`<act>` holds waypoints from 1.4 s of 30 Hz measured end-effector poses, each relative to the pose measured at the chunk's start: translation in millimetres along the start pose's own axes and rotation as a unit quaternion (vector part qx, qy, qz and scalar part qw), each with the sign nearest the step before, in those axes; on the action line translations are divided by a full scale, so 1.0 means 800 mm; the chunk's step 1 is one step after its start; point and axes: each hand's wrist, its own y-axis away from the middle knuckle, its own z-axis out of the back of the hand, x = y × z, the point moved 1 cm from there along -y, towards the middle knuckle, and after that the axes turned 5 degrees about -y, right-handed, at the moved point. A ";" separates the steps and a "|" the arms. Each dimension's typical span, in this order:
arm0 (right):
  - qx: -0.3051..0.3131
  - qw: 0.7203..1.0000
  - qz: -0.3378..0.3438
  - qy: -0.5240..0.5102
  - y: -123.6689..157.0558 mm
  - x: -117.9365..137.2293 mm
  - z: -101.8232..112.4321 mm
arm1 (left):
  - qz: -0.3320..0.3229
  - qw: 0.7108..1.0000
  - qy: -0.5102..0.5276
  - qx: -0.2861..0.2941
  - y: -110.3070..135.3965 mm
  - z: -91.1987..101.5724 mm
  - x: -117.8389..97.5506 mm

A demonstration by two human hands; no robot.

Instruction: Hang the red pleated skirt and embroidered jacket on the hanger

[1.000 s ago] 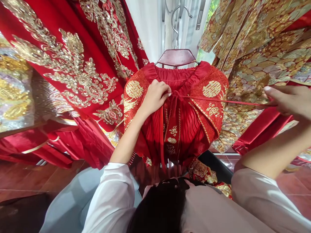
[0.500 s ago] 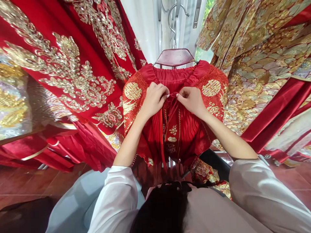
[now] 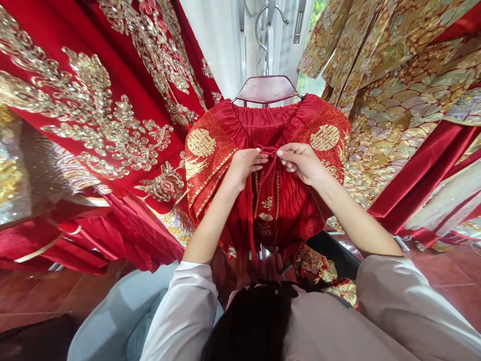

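A red garment with gold embroidery hangs in front of me on a hanger with a metal hook. At its neckline, thin red ties cross between my hands in a loose loop or knot. My left hand pinches the ties from the left, just below the collar. Opposite it, my right hand pinches them from the right, between thumb and forefinger. Loose ends of the ties dangle down the front. Round gold emblems mark both shoulders.
On the left hangs a red gown with gold beading; on the right, a gold patterned garment. A grey chair stands at lower left. A red-and-gold cloth lies on something dark beneath the garment.
Both hands have moved slightly down and apart, and the ties between them look drawn tighter. The left shoulder panel has folded more. My view has shifted a little.
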 end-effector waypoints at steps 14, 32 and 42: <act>0.069 0.994 -0.082 -0.031 -0.020 0.028 0.012 | -0.041 0.977 -0.199 0.062 0.019 0.041 -0.050; 0.027 0.999 -0.014 0.014 -0.022 -0.008 -0.037 | -0.121 0.947 -0.294 0.045 0.020 0.031 -0.056; 0.053 0.975 -0.213 -0.043 -0.028 0.036 0.002 | -0.213 0.872 -0.438 -0.035 0.017 0.045 -0.071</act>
